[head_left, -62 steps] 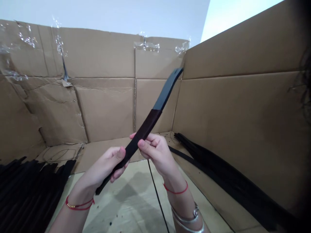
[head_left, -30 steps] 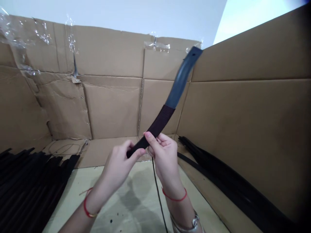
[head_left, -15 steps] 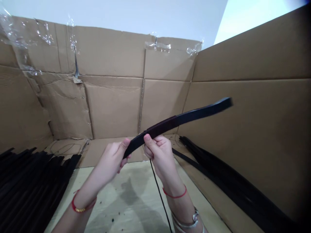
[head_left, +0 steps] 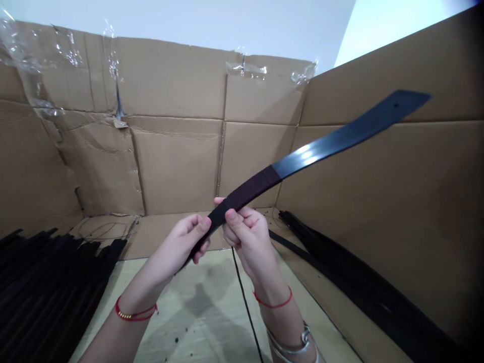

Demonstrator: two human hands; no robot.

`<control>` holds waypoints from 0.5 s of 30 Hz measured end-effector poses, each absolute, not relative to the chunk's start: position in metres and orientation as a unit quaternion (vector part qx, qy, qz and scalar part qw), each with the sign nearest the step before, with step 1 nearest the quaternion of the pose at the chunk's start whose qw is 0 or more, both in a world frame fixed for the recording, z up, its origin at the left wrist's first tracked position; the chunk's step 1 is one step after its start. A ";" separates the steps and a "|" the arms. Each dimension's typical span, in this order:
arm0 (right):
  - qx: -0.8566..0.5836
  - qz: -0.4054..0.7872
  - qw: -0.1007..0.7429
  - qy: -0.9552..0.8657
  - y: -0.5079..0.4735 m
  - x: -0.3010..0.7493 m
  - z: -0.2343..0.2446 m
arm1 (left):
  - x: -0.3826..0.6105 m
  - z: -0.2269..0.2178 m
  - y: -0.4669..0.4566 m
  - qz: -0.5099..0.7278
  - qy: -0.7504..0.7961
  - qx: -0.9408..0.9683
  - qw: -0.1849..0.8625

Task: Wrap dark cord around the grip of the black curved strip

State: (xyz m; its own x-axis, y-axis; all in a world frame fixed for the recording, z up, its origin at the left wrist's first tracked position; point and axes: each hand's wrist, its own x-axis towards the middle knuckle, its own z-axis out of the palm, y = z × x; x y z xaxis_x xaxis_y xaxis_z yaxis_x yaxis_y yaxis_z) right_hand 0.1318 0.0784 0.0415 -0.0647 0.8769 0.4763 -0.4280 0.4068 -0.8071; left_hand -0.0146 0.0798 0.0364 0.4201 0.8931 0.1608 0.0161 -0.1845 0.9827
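Holding: curved black strip [head_left: 321,149] aloft, wrapped end in left hand [head_left: 176,242] and right hand [head_left: 245,239].
Grip: both pinching it.
Long axis: rising rightward, free tip up-right, right hand nearer tip.

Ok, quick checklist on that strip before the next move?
Grip: ok. Left hand and right hand both pinch the curved black strip on its dark wrapped section.
Wrap: ok, no loose end visible.
Small hole near the tip: ok, visible.
Tip clear of the cardboard wall: cannot tell.
Lower end: cannot tell, partly behind the left hand.
Thin black cord on the floor below the hands: not ok, possible snag.
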 end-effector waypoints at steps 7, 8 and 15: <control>-0.181 0.536 0.602 -0.563 0.076 0.144 0.044 | -0.015 0.037 0.076 0.346 0.288 0.640 0.623; -0.187 0.532 0.602 -0.565 0.075 0.144 0.045 | -0.015 0.036 0.076 0.363 0.305 0.647 0.597; -0.268 0.468 0.633 -0.554 0.066 0.137 0.049 | -0.010 0.031 0.075 0.494 0.512 0.690 0.131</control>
State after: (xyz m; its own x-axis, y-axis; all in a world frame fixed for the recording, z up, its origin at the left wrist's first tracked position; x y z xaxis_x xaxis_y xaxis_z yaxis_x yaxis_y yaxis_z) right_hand 0.1372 0.0665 0.0491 -0.0537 0.8910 0.4508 -0.2957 0.4170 -0.8595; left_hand -0.0098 0.0746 0.0308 -0.0125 0.8366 0.5477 0.5775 -0.4411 0.6870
